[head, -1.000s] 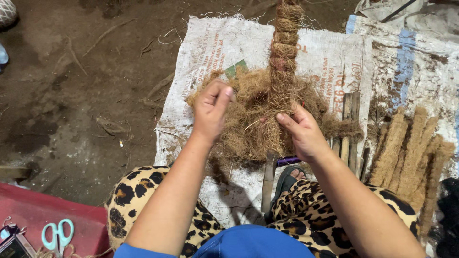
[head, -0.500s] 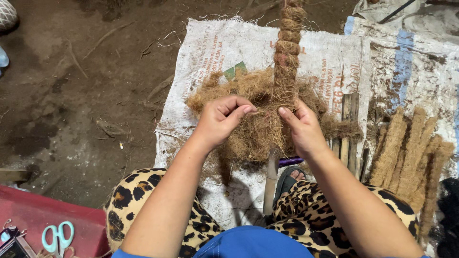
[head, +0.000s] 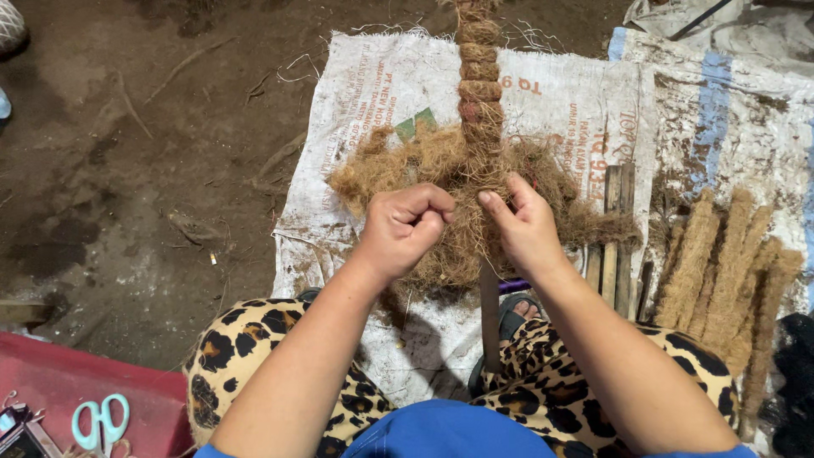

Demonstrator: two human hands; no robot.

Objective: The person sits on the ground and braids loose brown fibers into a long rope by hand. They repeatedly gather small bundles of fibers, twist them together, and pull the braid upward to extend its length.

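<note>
Two hands are working loose coconut fibre (head: 441, 161) — the left hand (head: 405, 229) is clenching a tuft, the right hand (head: 524, 227) is pinching strands. Both are pulling toward the lap, keeping the braided rope (head: 480, 76) taut over the woven sack (head: 373, 93).

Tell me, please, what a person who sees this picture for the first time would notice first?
First, the two hands in the middle: the left hand closed in a fist on loose brown fibre, the right hand pinching strands beside it. Both work at the heap of coconut-like fibre, from which a thick twisted rope runs up to the top edge. Next, the leopard-print trousers below, and the finished fibre rolls lying at the right.
</note>
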